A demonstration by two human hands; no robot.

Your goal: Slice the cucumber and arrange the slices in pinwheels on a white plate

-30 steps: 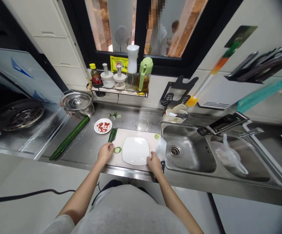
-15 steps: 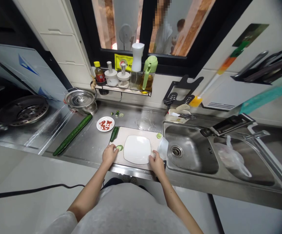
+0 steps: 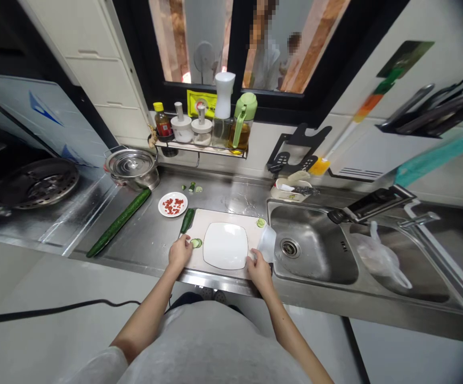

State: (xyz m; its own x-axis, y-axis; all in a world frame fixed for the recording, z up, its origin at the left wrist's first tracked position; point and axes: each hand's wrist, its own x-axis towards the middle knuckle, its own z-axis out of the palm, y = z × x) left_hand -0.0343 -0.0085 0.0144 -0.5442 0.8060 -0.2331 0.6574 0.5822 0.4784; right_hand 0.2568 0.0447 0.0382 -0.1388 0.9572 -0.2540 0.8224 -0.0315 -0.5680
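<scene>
A square white plate [image 3: 225, 245] lies on a pale cutting board [image 3: 211, 220] at the front of the steel counter. My left hand [image 3: 179, 252] rests on the board's left edge, its fingers bent and pinching at a cucumber slice [image 3: 195, 243]. A cut cucumber piece [image 3: 187, 220] lies just behind it. My right hand [image 3: 260, 269] is curled at the plate's near right corner, with the thumb on the rim. A broad knife blade [image 3: 267, 242] lies beside that hand at the sink's edge. Another slice [image 3: 260, 223] sits at the board's far right corner.
A whole cucumber [image 3: 118, 222] lies on the counter at left, near a lidded steel pot [image 3: 131, 166]. A small dish of red bits [image 3: 172, 204] stands behind the board. The sink [image 3: 315, 250] is at right, and a rack of bottles [image 3: 203, 128] is under the window.
My left hand has moved right onto the cucumber slice. My right hand has shifted slightly along the plate's corner. The view has moved a little.
</scene>
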